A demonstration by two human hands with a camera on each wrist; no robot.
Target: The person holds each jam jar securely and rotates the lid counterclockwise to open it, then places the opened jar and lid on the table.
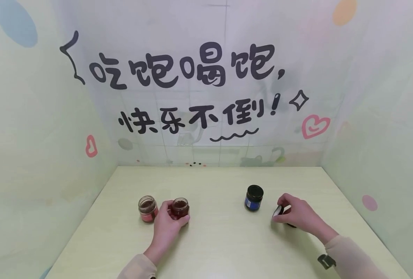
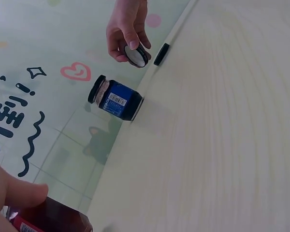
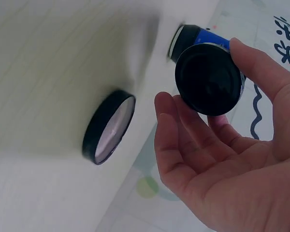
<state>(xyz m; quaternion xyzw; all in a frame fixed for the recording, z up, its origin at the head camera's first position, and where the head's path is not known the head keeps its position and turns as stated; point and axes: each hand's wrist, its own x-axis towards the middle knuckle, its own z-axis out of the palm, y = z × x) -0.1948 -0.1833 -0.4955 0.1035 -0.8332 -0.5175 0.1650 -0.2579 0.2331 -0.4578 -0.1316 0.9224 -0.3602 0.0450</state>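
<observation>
My left hand (image 1: 165, 228) grips a small glass jar (image 1: 180, 209) of dark red contents, its mouth uncovered. Just left of that hand stands another lidless jar (image 1: 148, 210) with a pink-red label. On the right, my right hand (image 1: 298, 214) pinches a black jar lid (image 3: 210, 79) by its edge between thumb and fingers. The lid's pale inside (image 2: 136, 56) shows in the left wrist view. Below this hand a second black lid (image 3: 108, 128) lies on the table, its pale inner face visible.
A blue-labelled jar (image 1: 253, 198) with its black lid on stands left of the right hand. The pale wooden table (image 1: 217, 240) meets a back wall (image 1: 206, 155) with printed dark characters, and patterned side walls (image 1: 384, 128) flank it.
</observation>
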